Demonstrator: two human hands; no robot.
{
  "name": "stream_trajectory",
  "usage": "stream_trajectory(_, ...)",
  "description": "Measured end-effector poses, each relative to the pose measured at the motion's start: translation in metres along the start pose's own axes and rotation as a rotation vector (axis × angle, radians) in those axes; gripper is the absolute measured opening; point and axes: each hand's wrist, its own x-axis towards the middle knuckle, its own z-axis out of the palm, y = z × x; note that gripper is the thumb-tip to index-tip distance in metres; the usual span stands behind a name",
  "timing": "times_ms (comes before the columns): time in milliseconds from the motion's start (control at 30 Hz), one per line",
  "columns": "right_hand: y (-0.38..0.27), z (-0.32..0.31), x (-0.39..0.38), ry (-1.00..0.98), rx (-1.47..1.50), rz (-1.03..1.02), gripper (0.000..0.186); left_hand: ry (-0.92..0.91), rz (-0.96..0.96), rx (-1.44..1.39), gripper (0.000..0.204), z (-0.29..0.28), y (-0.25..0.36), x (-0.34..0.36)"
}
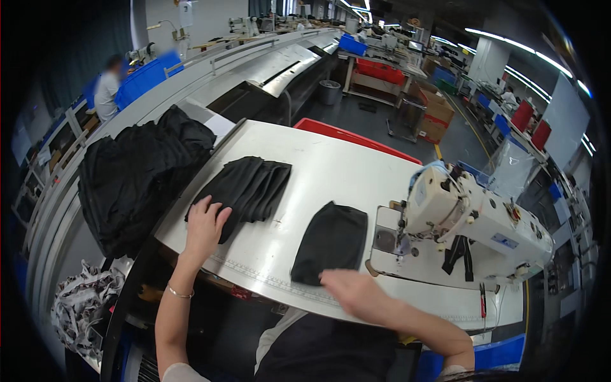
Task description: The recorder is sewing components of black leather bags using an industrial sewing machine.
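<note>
A fanned stack of black fabric pieces (pixel 254 184) lies on the left part of the white sewing table (pixel 318 149). My left hand (pixel 205 226) rests on the near left edge of that stack, thumb and fingers apart. To the right, a single black fabric piece (pixel 332 242) lies flat, short of the sewing machine (pixel 471 216). My right hand (pixel 359 294) is at this piece's near edge, its fingers closed at the fabric; the fingertips are partly hidden. The machine's needle area (pixel 400 239) is just right of the piece.
A big heap of black fabric (pixel 140 178) sits beyond the table's left edge, with a patterned cloth bundle (pixel 86 305) below it. Red-handled snippers (pixel 483 302) and black strips (pixel 459 258) lie by the machine. A red tray (pixel 356 139) borders the far edge.
</note>
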Motion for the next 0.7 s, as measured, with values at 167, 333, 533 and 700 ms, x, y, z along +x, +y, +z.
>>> stream_trajectory(167,-0.028,0.020,-0.050,-0.101,-0.296,-0.114,0.028,-0.244,0.385,-0.556,0.013,-0.023,0.166,0.016)
stream_trajectory(333,-0.036,0.030,-0.037,-0.186,-0.384,-0.197,0.034,-0.538,0.591,-0.365,0.048,0.037,0.207,-0.026)
stream_trajectory(533,-0.045,-0.030,-0.041,0.127,-0.140,-0.568,0.034,-0.375,0.064,-0.847,0.034,0.003,0.172,-0.029)
stream_trajectory(700,-0.064,-0.107,-0.063,0.188,0.648,-0.587,0.016,0.040,-0.053,-0.206,0.022,0.001,0.069,-0.077)
